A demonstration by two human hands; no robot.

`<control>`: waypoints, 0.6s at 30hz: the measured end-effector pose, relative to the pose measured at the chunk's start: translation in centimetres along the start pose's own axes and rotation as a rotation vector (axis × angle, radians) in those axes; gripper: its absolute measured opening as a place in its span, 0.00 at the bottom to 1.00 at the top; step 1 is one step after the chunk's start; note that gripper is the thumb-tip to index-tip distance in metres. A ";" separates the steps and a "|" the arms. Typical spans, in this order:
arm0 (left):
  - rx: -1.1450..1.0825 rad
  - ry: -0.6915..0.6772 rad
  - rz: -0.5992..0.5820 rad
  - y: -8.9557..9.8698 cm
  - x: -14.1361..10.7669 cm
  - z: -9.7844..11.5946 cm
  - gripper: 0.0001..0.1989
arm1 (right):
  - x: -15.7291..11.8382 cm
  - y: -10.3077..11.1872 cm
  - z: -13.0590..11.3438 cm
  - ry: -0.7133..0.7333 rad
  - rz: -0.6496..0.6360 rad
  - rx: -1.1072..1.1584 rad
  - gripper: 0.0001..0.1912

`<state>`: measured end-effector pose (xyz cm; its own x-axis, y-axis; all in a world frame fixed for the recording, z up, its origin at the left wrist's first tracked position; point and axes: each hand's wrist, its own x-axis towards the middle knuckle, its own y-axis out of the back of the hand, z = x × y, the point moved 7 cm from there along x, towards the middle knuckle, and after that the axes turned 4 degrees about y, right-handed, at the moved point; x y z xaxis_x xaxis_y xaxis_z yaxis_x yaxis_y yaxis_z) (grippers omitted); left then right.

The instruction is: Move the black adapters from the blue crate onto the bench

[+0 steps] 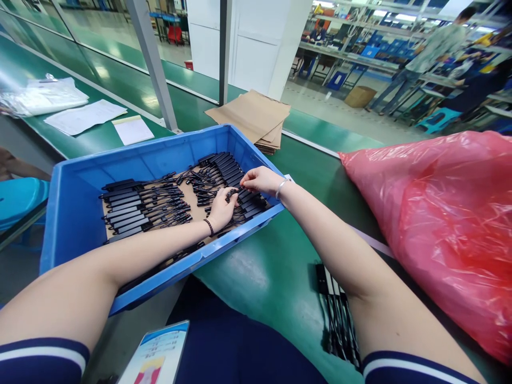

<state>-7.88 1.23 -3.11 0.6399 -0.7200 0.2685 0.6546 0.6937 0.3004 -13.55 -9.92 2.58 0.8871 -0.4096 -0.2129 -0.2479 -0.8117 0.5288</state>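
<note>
A blue plastic bin [56, 213] holds rows of slim black boxes with short cables, laid over brown cardboard [191, 198]. One row of these boxes [126, 210] fills the left side, and another row [230, 169] runs along the right side. Inside the bin at the right, my left hand [222, 209] is closed on a black cable [231, 195]. Just beside it, above the right row, my right hand [262, 180] has thumb and fingers pinched together. Whatever lies between those fingertips is too small to make out.
More black boxes with cables [338, 309] lie on the green table [248, 282] near my right forearm. A large red plastic bag [444, 213] bulges at the right. Cardboard sheets [252, 114] are stacked behind the bin. Papers [86, 116] and clear bags [44, 96] lie at the left.
</note>
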 end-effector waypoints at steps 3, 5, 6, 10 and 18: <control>-0.117 0.096 -0.016 -0.4 0.1 -0.7 0.11 | 0.2 0.4 -0.1 0.028 0.031 -0.118 0.06; -0.230 0.159 -0.033 -0.7 0.1 -1.2 0.12 | 0.3 0.6 -0.3 0.065 0.042 -0.208 0.07; -0.275 0.177 -0.039 -0.8 0.1 -1.3 0.12 | 0.4 0.7 -0.3 0.082 0.044 -0.248 0.08; -0.341 0.181 -0.044 -0.9 0.1 -1.5 0.11 | 0.6 1.1 -0.7 0.125 0.081 -0.430 0.09; -0.351 0.183 -0.039 -0.9 0.1 -1.3 0.11 | 0.5 -0.1 -0.5 0.123 -0.083 -0.338 0.09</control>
<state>-7.87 0.58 -4.58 0.6525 -0.7530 0.0857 0.7572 0.6524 -0.0327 -12.93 -9.83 2.80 0.9441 -0.2780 -0.1770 -0.0486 -0.6485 0.7597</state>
